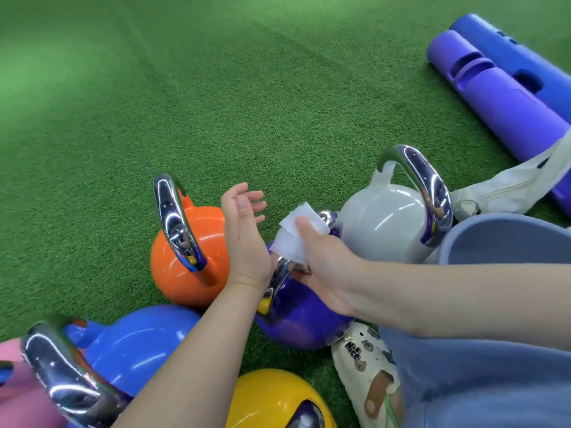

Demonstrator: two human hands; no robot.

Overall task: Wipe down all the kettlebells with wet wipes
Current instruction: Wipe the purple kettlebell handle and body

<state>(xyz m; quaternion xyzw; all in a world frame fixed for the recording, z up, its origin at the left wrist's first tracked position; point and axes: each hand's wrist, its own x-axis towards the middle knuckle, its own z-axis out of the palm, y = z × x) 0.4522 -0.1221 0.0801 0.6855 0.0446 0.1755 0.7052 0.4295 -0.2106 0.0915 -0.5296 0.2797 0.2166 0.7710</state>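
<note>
Several kettlebells with chrome handles stand on green turf. My right hand (321, 261) grips a white wet wipe (296, 233) against the chrome handle of the purple kettlebell (296, 319). My left hand (244, 230) hovers open just left of that handle, fingers spread, holding nothing. An orange kettlebell (182, 251) sits to the left. A grey one (386, 223) is behind to the right, a blue one (136, 341) at lower left, a yellow one (272, 400) at the bottom. A pink one (18, 393) shows at the lower-left corner.
Two long foam tubes lie at upper right, one purple (500, 100) and one blue (525, 60). A cream cloth bag (506, 186) rests beside them. My cream clog (367, 375) and blue trouser legs (482, 366) fill the lower right. Open turf (216, 88) stretches ahead.
</note>
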